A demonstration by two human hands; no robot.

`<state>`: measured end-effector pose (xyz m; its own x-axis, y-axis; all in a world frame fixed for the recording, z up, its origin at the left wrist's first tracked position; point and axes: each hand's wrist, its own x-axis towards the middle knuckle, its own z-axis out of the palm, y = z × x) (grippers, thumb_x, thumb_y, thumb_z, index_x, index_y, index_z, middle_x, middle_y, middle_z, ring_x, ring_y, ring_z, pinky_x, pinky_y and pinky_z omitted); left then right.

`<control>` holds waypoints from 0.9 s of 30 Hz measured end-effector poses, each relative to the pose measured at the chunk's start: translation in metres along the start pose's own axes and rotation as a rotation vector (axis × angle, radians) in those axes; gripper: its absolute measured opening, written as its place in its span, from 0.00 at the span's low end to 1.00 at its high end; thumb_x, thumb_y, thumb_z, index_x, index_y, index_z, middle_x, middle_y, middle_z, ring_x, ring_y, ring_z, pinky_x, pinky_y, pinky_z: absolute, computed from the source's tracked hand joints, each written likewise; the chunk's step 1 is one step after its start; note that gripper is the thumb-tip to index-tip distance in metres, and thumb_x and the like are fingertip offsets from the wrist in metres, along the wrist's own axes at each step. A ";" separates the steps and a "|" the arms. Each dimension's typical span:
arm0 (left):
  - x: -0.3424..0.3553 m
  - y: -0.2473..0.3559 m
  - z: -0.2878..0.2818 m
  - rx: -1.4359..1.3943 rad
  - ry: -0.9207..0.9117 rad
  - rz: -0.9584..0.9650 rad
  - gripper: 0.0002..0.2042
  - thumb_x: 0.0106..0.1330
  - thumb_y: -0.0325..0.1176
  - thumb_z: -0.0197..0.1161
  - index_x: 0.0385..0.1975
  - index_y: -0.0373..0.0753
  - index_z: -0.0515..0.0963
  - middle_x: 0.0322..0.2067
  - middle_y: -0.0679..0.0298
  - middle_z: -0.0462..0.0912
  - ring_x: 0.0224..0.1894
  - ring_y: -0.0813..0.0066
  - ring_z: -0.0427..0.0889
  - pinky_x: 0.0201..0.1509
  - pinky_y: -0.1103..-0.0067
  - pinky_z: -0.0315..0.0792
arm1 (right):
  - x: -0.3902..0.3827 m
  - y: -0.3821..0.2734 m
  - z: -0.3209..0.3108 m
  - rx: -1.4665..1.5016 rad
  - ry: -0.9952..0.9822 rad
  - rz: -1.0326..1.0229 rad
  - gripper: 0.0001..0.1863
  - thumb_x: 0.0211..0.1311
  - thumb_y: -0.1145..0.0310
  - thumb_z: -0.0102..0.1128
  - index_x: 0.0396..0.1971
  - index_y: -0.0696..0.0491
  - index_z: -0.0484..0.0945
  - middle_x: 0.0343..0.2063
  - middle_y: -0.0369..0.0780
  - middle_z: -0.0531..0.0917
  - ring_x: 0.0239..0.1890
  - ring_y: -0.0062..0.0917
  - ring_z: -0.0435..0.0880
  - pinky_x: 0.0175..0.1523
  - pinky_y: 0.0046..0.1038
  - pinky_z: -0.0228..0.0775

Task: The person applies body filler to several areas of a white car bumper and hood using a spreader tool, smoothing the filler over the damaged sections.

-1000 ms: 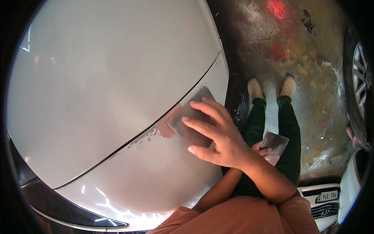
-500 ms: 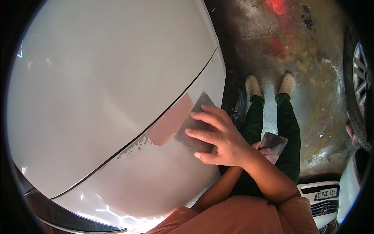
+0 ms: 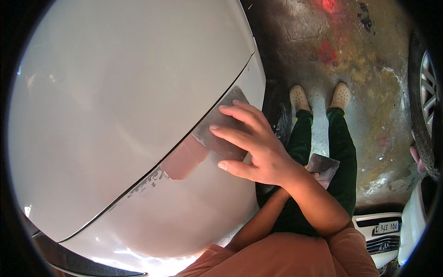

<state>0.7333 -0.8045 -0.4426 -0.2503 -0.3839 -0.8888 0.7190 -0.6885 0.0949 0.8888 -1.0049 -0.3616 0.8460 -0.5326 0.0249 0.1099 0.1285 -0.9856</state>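
My right hand (image 3: 260,150) presses a thin grey putty spreader (image 3: 225,120) flat on the white car panel (image 3: 194,207), its fingers spread over the blade and the thumb at the lower edge. From under that spreader a smooth patch of pink filler (image 3: 184,159) shows, lying along the dark panel gap (image 3: 134,184). Lower and to the right, my left hand (image 3: 315,175), mostly hidden behind the crossing right forearm, grips a second grey spreader (image 3: 325,166) with some pinkish filler on it.
A wide white panel (image 3: 115,101) fills the left side beyond the gap. Grey scuff marks (image 3: 150,182) lie beside the filler. To the right are a stained concrete floor (image 3: 378,115), a car wheel (image 3: 427,92) and the front of another white car (image 3: 383,231).
My right hand has moved the spreader up and left, so its blade reaches the panel gap and covers the upper part of the pink filler. My left hand stays nearly where it was.
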 end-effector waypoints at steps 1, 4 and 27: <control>0.000 -0.001 0.001 0.003 -0.003 -0.001 0.19 0.71 0.36 0.62 0.59 0.38 0.75 0.55 0.62 0.77 0.57 0.72 0.73 0.62 0.71 0.67 | 0.000 0.001 0.003 -0.002 0.005 0.004 0.31 0.51 0.60 0.73 0.59 0.45 0.77 0.63 0.44 0.68 0.66 0.47 0.65 0.67 0.49 0.58; 0.002 -0.003 -0.001 0.015 0.003 -0.001 0.19 0.72 0.36 0.62 0.60 0.38 0.74 0.56 0.61 0.76 0.58 0.71 0.72 0.63 0.70 0.66 | -0.008 0.004 0.005 -0.002 -0.008 0.009 0.31 0.49 0.60 0.73 0.58 0.44 0.78 0.63 0.44 0.69 0.66 0.46 0.65 0.66 0.49 0.58; 0.023 -0.002 -0.023 0.345 -0.013 0.046 0.22 0.74 0.38 0.58 0.64 0.36 0.71 0.66 0.55 0.69 0.69 0.63 0.64 0.71 0.66 0.60 | -0.039 0.052 -0.040 -0.056 -0.221 0.088 0.30 0.52 0.59 0.72 0.58 0.47 0.78 0.64 0.45 0.68 0.68 0.45 0.64 0.72 0.47 0.55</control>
<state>0.7413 -0.7979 -0.4732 -0.2332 -0.4255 -0.8744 0.4688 -0.8370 0.2823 0.8407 -1.0106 -0.4203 0.9454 -0.3243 -0.0318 0.0065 0.1162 -0.9932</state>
